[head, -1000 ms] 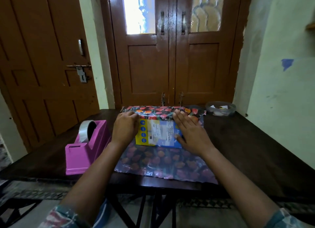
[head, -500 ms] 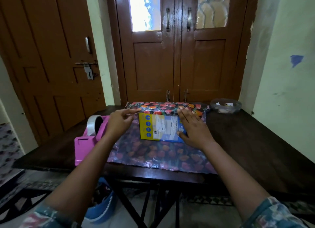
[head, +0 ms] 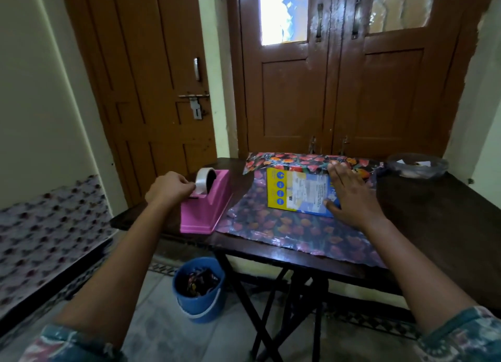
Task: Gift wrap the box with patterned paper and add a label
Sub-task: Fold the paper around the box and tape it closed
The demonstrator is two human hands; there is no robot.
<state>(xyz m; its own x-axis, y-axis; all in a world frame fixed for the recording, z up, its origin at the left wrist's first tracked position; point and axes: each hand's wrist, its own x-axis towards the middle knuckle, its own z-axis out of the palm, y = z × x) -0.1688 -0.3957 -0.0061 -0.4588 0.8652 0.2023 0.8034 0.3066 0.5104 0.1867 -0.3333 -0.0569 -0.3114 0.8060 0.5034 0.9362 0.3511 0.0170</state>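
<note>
A yellow and blue box (head: pixel 295 192) lies flat on a sheet of dark patterned paper (head: pixel 292 229) with red and orange flowers. The paper's far edge is folded over the box's top. My right hand (head: pixel 349 196) lies flat on the box and the fold, fingers spread. A pink tape dispenser (head: pixel 207 207) with a clear tape roll (head: pixel 202 182) stands left of the paper. My left hand (head: pixel 169 189) is at the roll, its fingertips pinched at the tape's free end.
The dark folding table (head: pixel 433 212) stands before brown doors. A clear bowl (head: pixel 417 165) with small items sits at its far right corner. A blue bucket (head: pixel 199 290) stands on the floor under the table's left edge. A patterned mattress (head: pixel 46 231) lies at the left.
My left hand has left the paper's folded edge and moved left to the tape roll on the dispenser. My right hand has stayed pressed on the box. The view has swung left.
</note>
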